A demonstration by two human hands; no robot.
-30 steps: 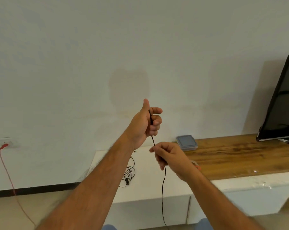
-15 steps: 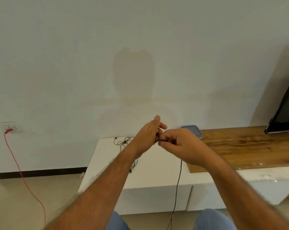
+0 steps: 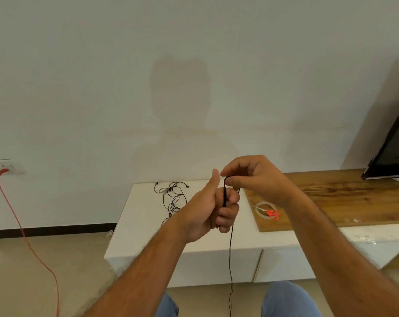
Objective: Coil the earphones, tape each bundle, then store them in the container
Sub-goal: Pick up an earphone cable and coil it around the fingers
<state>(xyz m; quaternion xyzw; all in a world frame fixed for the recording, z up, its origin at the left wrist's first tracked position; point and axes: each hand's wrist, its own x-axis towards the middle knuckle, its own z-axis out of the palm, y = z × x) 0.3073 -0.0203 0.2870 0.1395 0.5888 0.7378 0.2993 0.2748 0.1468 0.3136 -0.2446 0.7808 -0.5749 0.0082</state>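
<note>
My left hand (image 3: 213, 211) is closed with its thumb up, and a black earphone cable (image 3: 230, 252) is wound over its fingers. My right hand (image 3: 254, 177) pinches the cable's top loop just above the left fingers. The cable's free end hangs straight down between my knees. A second black earphone set (image 3: 173, 197) lies tangled on the white cabinet (image 3: 143, 225) behind my left hand. A clear tape roll (image 3: 263, 210) and small red scissors (image 3: 271, 213) lie on the wooden top (image 3: 345, 200). The container is hidden from view.
A black television (image 3: 397, 152) stands at the right edge on the wooden top. A red cord (image 3: 22, 227) runs from a wall socket (image 3: 4, 167) down across the floor on the left. My knees in blue trousers show at the bottom.
My right hand has risen from level with the left fingers to above them, carrying a loop of cable over. The view tilted down, and the tape and scissors are uncovered.
</note>
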